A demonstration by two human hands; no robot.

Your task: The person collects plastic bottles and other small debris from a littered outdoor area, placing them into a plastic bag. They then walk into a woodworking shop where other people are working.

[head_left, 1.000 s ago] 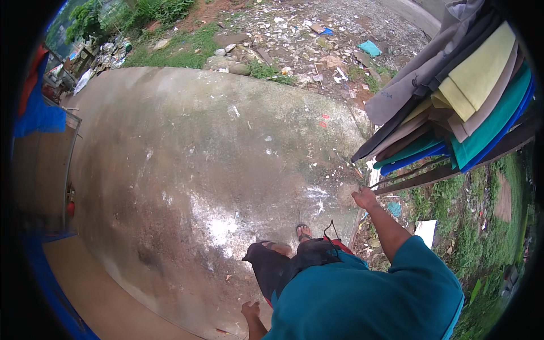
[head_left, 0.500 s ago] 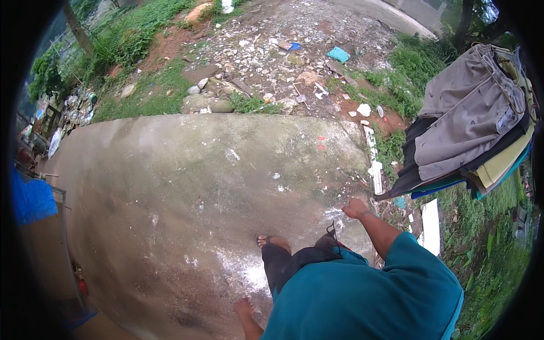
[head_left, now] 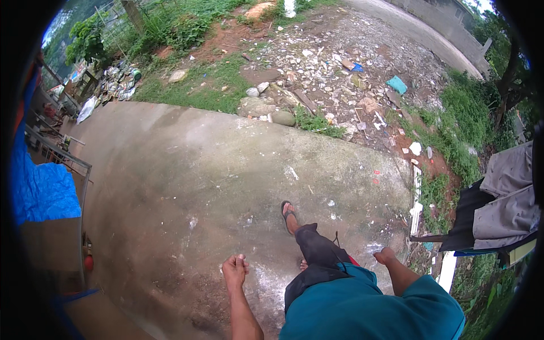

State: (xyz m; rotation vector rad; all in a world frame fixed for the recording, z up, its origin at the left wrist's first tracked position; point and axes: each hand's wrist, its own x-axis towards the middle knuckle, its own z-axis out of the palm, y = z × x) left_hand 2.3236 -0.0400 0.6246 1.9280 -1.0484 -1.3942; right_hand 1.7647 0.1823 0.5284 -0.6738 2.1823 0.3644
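My left hand (head_left: 235, 271) is raised over the concrete slab (head_left: 226, 153), its fingers curled in and the thumb on top. A tiny pale spot shows at its edge, too small to name. My right hand (head_left: 385, 256) hangs low beside my right hip, near the slab's right edge, with the fingers curled. Whatever lies inside either closed hand, if anything, is hidden. One foot in a dark flip-flop (head_left: 288, 209) is set forward on the slab; the toes of the other show behind it.
Clothes (head_left: 506, 207) hang at the right, past a white strip (head_left: 416, 198) along the slab's edge. Stony ground with litter (head_left: 334, 73) and a turquoise bag (head_left: 396, 85) lies beyond the slab. At the left, a blue tarp (head_left: 51, 192) hangs by a metal frame (head_left: 86, 215).
One leg has stepped forward, and the view has turned left, so the hanging clothes sit farther right. My left hand has risen into fuller view. The right hand stays low at my side.
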